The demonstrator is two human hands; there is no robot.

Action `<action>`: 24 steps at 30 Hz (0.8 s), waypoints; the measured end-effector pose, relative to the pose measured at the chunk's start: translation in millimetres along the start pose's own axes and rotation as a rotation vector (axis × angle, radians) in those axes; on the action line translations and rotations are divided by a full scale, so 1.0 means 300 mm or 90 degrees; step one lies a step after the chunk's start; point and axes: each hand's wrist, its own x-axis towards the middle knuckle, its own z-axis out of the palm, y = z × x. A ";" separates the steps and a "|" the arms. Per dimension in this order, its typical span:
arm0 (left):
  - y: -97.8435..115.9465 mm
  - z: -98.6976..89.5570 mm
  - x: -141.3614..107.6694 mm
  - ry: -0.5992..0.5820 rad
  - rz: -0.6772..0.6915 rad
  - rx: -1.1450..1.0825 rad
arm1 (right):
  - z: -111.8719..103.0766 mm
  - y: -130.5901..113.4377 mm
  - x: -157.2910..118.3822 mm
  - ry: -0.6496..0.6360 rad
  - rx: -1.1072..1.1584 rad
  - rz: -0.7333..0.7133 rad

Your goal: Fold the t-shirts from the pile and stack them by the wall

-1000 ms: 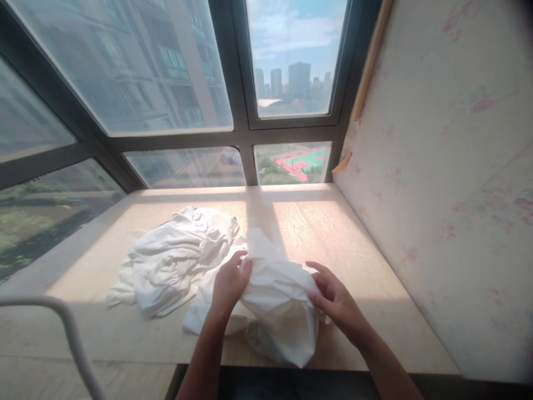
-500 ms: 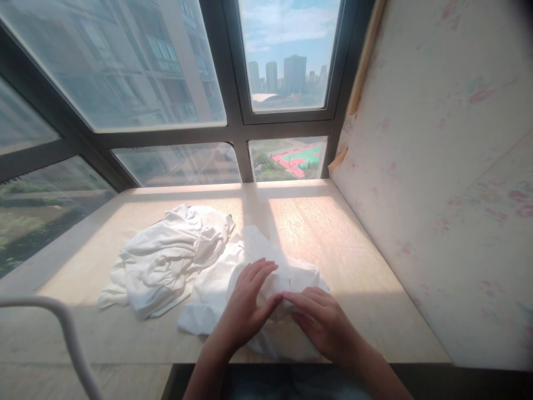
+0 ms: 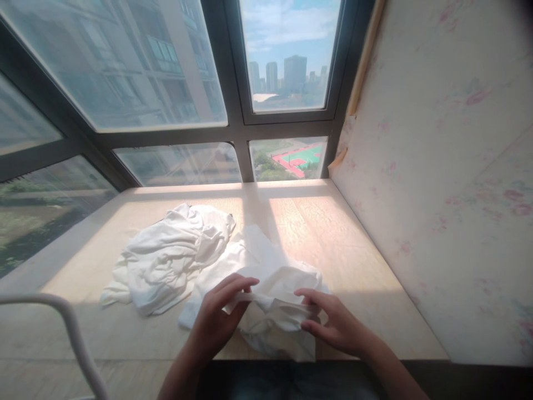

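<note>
A thin white garment (image 3: pixel 270 314) lies crumpled at the near edge of the wooden ledge, its exact kind not clear. My left hand (image 3: pixel 220 311) pinches a raised fold of it between thumb and fingers on the left side. On the right, my right hand (image 3: pixel 333 319) has its curled fingers and thumb around the same raised edge. Between the hands the fabric stretches in loose creases, and its lower part hangs toward the ledge's front. Some of the fingertips are hidden behind the fabric.
A second heap of white clothing (image 3: pixel 175 261) lies to the left on the wooden ledge (image 3: pixel 353 250). A pale curved tube (image 3: pixel 69 322) rises at the lower left. Windows (image 3: pixel 166 164) line the back, and a flower-patterned wall (image 3: pixel 437 194) stands on the right.
My hands were close together, thumbs almost meeting over the garment. They have since moved apart sideways, lifting and spreading an edge of the fabric between them. The other heap stays put.
</note>
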 end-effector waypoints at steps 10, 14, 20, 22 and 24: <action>-0.091 -0.208 0.034 0.121 -0.205 0.011 | -0.063 0.048 0.044 0.120 -0.004 0.022; -0.148 -0.222 0.063 -0.111 -0.281 0.009 | -0.115 0.031 0.060 0.138 0.131 0.079; -0.214 -0.186 0.082 -0.104 -0.279 0.043 | -0.215 -0.016 0.057 -0.137 0.179 0.080; -0.224 -0.187 0.086 -0.084 -0.276 -0.006 | -0.239 -0.030 0.051 -0.231 0.221 0.037; -0.219 -0.195 0.094 -0.055 -0.275 -0.058 | -0.251 -0.038 0.053 -0.216 0.236 0.018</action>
